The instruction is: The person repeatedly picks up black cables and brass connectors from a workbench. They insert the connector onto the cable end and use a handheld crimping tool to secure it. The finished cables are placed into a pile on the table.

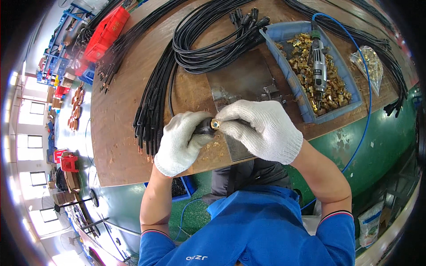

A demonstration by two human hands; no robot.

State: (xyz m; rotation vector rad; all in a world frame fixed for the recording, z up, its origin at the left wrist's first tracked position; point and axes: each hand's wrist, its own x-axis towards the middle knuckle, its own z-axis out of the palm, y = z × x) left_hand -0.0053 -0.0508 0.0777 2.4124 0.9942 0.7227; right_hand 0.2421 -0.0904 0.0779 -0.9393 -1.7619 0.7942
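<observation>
Both my hands wear white knitted gloves and meet over the near edge of the wooden table (120,150). My left hand (177,141) is closed around a black cable end (203,127). At its tip sits a small brass fitting (215,124), pinched between the thumb and fingers of my right hand (266,132). Whether the fitting is fully seated on the cable I cannot tell. Beneath the hands lies a dark metal plate (237,82). A bundle of black cables (153,99) with copper-coloured tips lies left of my left hand.
To the right, a blue bin (339,115) holds many brass fittings, with a grey air tool (319,66) lying across them. Its blue hose (368,93) curves off the table. Coiled black cables (195,66), a clear bag of fittings (372,68) and a red crate (106,33) lie around.
</observation>
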